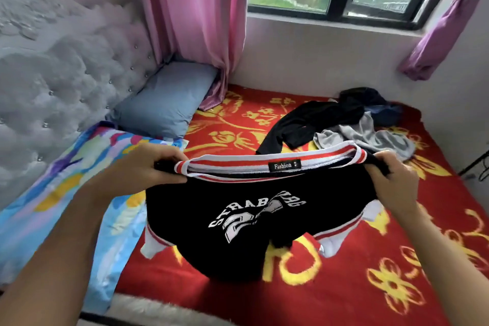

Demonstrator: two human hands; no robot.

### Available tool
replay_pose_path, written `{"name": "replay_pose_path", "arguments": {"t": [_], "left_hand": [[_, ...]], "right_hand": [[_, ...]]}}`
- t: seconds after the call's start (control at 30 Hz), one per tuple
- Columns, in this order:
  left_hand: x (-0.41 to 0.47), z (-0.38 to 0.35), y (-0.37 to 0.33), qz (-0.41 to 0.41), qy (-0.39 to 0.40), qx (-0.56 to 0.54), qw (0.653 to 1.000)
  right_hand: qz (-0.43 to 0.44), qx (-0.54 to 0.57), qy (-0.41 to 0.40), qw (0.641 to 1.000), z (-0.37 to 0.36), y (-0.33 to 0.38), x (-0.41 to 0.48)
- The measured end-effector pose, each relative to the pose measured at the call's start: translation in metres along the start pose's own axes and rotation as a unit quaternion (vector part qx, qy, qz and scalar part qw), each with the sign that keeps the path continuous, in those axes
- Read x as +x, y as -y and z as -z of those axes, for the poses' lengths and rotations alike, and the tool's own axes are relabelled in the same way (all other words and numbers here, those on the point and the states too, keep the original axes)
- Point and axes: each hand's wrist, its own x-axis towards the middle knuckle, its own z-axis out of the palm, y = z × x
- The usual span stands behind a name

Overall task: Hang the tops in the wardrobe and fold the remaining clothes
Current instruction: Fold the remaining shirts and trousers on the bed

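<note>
1. The top (238,219) is up in front of me over the bed (344,286). It is black, with a printed chest facing the camera and a striped collar (264,164) stretched level between the hands. Its lower part sags down to the blanket, and I cannot tell whether it rests there.
2. The left hand (148,167) has its fingers curled tight round the shoulder at one end of the collar, with the thumb on top.
3. The right hand (394,180) pinches the other shoulder in the same way, fingers closed on the cloth.
4. Progress, as I judge it: early. This top is held by the shoulders, ready for hanging, but it is on no hanger, and I see no hanger anywhere.
5. More is left to do. A loose heap lies well beyond the top, near the wall under the window: a black garment (312,122), a grey garment (365,135) touching it, and a dark bundle (383,111) behind. None of it is folded, and I cannot tell which pieces are tops.
6. Containers: the wardrobe is out of view, so I cannot say what is in it. The bed holds the heap, and a pillow (166,98) lies at its head.
</note>
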Motion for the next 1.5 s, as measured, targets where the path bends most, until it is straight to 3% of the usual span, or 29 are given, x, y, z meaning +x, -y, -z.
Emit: {"name": "replay_pose_path", "arguments": {"t": [0.1,0.3,0.4,0.5,0.57,0.67,0.73,0.8,0.93,1.1,1.33,1.4,1.5], "left_hand": [[-0.006,0.005,0.007,0.032,-0.069,-0.101,0.992],[0.042,-0.012,0.05,0.154,-0.12,-0.063,0.979],[0.111,-0.008,0.074,0.145,-0.205,0.022,0.968],[0.213,-0.007,0.103,0.178,-0.27,0.181,0.929],[0.26,-0.02,0.128,0.247,-0.211,0.281,0.903],[0.264,-0.078,0.178,0.34,-0.118,0.284,0.889],[0.223,-0.131,0.208,0.367,-0.06,0.265,0.89],[0.171,-0.183,0.239,0.415,0.033,0.239,0.877],[0.073,-0.262,0.286,0.539,0.142,0.169,0.813],[0.018,-0.319,0.325,0.621,0.151,0.062,0.766],[-0.008,-0.365,0.351,0.705,-0.018,-0.105,0.701],[-0.011,-0.366,0.355,0.701,-0.031,-0.086,0.707],[-0.018,-0.365,0.358,0.694,-0.04,-0.03,0.718]], "right_hand": [[0.038,-0.021,-0.074,0.996,0.0,0.008,-0.009],[0.029,-0.035,-0.055,0.997,-0.04,-0.009,-0.006],[-0.013,-0.064,-0.024,0.998,-0.082,-0.018,0.026],[-0.142,-0.128,0.066,0.979,-0.14,-0.018,0.105],[-0.235,-0.143,0.194,0.942,-0.178,-0.02,0.153],[-0.192,-0.188,0.338,0.902,-0.238,-0.027,0.146],[-0.147,-0.173,0.405,0.886,-0.261,-0.031,0.087],[-0.156,-0.163,0.488,0.843,-0.276,-0.043,0.011],[-0.292,-0.14,0.612,0.721,-0.28,-0.072,-0.135],[-0.411,-0.109,0.616,0.663,-0.281,-0.087,-0.22],[-0.528,0.01,0.494,0.69,-0.309,-0.105,-0.252],[-0.576,0.016,0.451,0.682,-0.317,-0.107,-0.252],[-0.59,-0.044,0.451,0.668,-0.322,-0.111,-0.258]]}}
